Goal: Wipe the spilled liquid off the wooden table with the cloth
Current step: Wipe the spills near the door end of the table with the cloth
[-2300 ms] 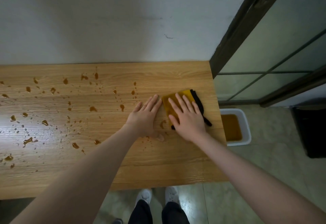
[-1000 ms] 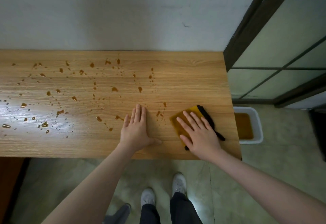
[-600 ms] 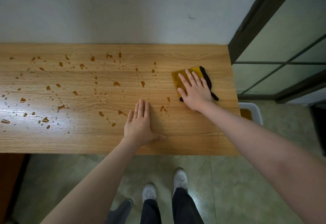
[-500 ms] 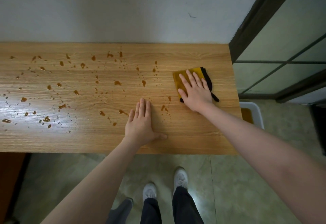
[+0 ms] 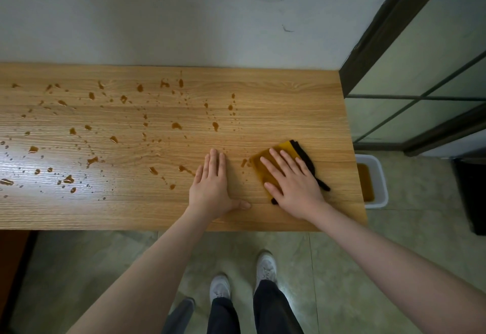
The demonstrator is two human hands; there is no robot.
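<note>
A: Where is the cloth [image 5: 265, 168] just now?

B: On the right part of the wooden tabletop [image 5: 289, 107], not far from the near edge. It is yellow with a dark layer showing along its far right side. The right hand [image 5: 294, 183] lies flat on it, fingers straight and spread, pressing down; no grip closes round it.

A: And the other hand?

B: The left hand [image 5: 213, 186] rests flat on the bare wood just left of the cloth, fingers straight and together, thumb out towards the right. It holds nothing.

A: How much room is there round the cloth?

B: To the right there is a strip of dry wood before the tabletop ends. Beyond that edge, lower down on the floor, stands a white tub [image 5: 381, 176] with brown liquid in it. On the far side the wood is open up to the wall [image 5: 184, 18]. To the left the spilled liquid [image 5: 92, 160] lies in brown drops and small pools, scattered across the whole left and middle; the nearest drops sit just beside the cloth's left edge and by the left fingertips.

A: Anything you cannot make out?

B: Most of the cloth is under the palm. The tabletop is cut off at the left. A bright glare on the near left wood makes the smaller drops there hard to tell.
</note>
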